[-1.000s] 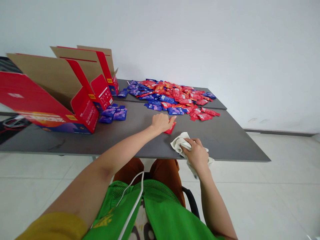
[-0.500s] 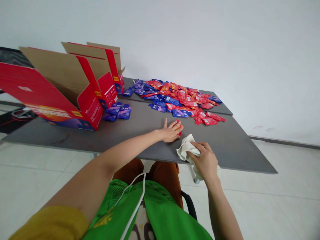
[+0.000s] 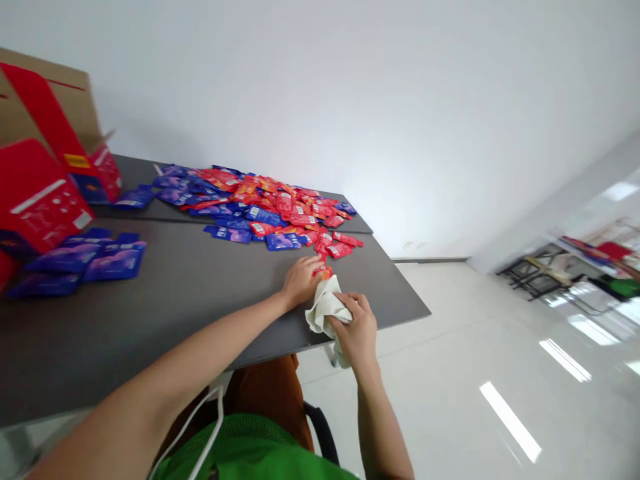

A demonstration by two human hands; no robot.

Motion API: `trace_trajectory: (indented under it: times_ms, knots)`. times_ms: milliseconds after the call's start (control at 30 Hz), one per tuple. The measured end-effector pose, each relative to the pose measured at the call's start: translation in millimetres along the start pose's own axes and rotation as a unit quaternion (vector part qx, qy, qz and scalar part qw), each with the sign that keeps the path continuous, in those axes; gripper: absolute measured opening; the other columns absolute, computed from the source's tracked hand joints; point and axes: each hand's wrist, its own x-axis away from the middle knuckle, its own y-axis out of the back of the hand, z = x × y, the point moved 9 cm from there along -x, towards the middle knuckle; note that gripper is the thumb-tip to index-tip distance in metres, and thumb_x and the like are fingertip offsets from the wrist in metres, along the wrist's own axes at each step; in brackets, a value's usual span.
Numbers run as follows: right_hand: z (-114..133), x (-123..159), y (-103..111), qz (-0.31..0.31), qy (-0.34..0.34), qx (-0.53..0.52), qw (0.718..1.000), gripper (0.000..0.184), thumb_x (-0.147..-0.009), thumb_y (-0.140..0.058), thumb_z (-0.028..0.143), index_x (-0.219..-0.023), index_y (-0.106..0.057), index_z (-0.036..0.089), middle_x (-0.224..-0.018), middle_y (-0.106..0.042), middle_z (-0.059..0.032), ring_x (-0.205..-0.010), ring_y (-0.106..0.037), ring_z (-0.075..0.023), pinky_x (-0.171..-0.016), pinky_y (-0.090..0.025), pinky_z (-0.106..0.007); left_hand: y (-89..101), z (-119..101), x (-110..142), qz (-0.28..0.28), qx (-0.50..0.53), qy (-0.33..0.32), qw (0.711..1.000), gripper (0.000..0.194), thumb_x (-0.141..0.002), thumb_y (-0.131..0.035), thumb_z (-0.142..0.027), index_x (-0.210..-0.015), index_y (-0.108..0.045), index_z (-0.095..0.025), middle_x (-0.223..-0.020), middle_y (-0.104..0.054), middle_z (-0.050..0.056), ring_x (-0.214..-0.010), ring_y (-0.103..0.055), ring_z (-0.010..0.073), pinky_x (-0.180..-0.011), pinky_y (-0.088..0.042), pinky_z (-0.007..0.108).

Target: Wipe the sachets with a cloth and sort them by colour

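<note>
- Right hand (image 3: pixel 361 331) at the front edge of the dark grey bench (image 3: pixel 200 273), thumb and fingers pinching a crumpled off-white cloth (image 3: pixel 326 307)
- Left hand (image 3: pixel 300 281) touching a small red foil packet (image 3: pixel 325 273); whether it grips, I cannot tell
- That packet lies just beyond the cloth, nearer the left hand, long axis unclear
- Heap of red and blue foil packets (image 3: pixel 285 202) towards the far edge

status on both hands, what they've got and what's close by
Right hand gripping white cloth. Left hand at red packet. Packet pile just beyond.
</note>
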Motion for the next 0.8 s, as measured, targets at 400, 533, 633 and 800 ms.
trace_trajectory:
  times_ms: [400, 533, 633, 800]
  knots:
    - [8.6, 0.2, -5.3, -0.039, 0.014, -0.051, 0.998, 0.037, -0.074, -0.067, 0.026, -0.11, -0.072, 0.026, -0.107, -0.062, -0.0044, -0.093, -0.063, -0.0216, -0.085, -0.049, -0.034, -39.7, -13.3, 8.3, 0.255, -0.144, -0.201, 0.935, 0.046, -0.09, -0.05, -0.031, -0.133, -0.056, -0.018, -0.144, -0.051, 0.011, -0.135, -0.042, 0.0248, -0.109, -0.033, 0.037]
    - [14.3, 3.6, -5.2, -0.037, 0.029, -0.06, 0.997, 0.037, -0.072, -0.064, 0.023, -0.109, -0.072, 0.026, -0.107, -0.062, -0.0043, -0.092, -0.063, -0.0216, -0.084, -0.049, -0.035, -55.3, -18.3, -23.5, 0.208, -0.108, -0.233, 0.944, 0.052, -0.094, -0.043, -0.031, -0.143, -0.045, -0.014, -0.15, -0.044, 0.01, -0.14, -0.035, 0.0205, -0.115, -0.027, 0.033]
    - [12.2, 5.0, 1.9, -0.041, 0.042, -0.049, 0.997, 0.039, -0.072, -0.063, 0.021, -0.109, -0.072, 0.026, -0.107, -0.062, -0.004, -0.093, -0.063, -0.0216, -0.083, -0.049, -0.035, -55.6, 0.8, -53.1, 0.161, -0.132, -0.176, 0.962, 0.056, -0.093, -0.04, -0.028, -0.147, -0.039, -0.014, -0.153, -0.04, 0.009, -0.145, -0.026, 0.0218, -0.118, -0.021, 0.041]
    - [1.8, 1.6, 17.1, -0.063, 0.041, -0.039, 0.996, 0.042, -0.07, -0.062, 0.019, -0.11, -0.071, 0.027, -0.108, -0.061, -0.0038, -0.093, -0.063, -0.0213, -0.083, -0.049, -0.035, -67.9, 21.6, -74.7, 0.181, -0.192, -0.148, 0.953, 0.059, -0.092, -0.041, -0.029, -0.148, -0.036, -0.012, -0.157, -0.031, 0.012, -0.146, -0.024, 0.0229, -0.12, -0.012, 0.048]
